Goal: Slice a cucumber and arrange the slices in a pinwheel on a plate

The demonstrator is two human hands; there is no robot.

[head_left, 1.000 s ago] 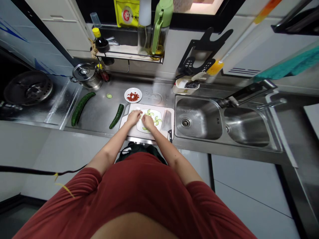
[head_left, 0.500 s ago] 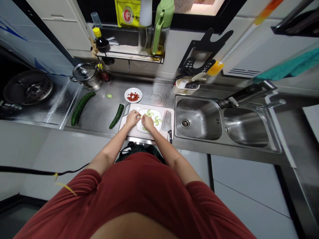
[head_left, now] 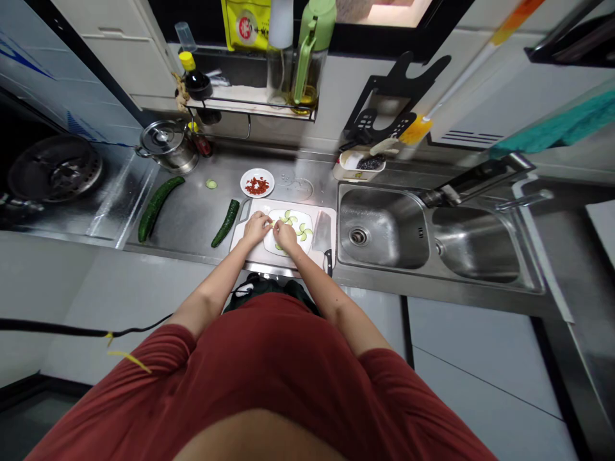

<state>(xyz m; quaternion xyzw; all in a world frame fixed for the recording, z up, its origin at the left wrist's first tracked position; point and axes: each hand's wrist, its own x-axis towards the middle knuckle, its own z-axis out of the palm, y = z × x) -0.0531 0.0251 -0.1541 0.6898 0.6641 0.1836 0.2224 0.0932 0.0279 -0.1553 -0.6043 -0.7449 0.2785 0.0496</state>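
Note:
Both hands meet over the left side of a white plate [head_left: 301,218] that lies on a cutting board [head_left: 257,257]. Between the fingertips of my left hand [head_left: 257,228] and my right hand [head_left: 285,236] shows a small pale green cucumber slice [head_left: 272,225], partly covered. Each hand is closed in a pinch on it. Thin cucumber slices [head_left: 303,232] form curved petal patterns on the plate, some hidden by my right hand. A knife [head_left: 322,232] rests on the board to the right. Left of the board lies a cut cucumber [head_left: 225,223].
A small dish [head_left: 245,180] of chopped red pieces stands behind the board. Farther left are a whole cucumber [head_left: 157,208], a cucumber end piece [head_left: 211,184] and a lidded steel pot [head_left: 166,147]. A double sink [head_left: 383,227] borders the right; a bottle shelf [head_left: 250,109] hangs above.
The hands stay pinched together at nearly the same spot on the plate. Only a very slight shift of the camera view shows.

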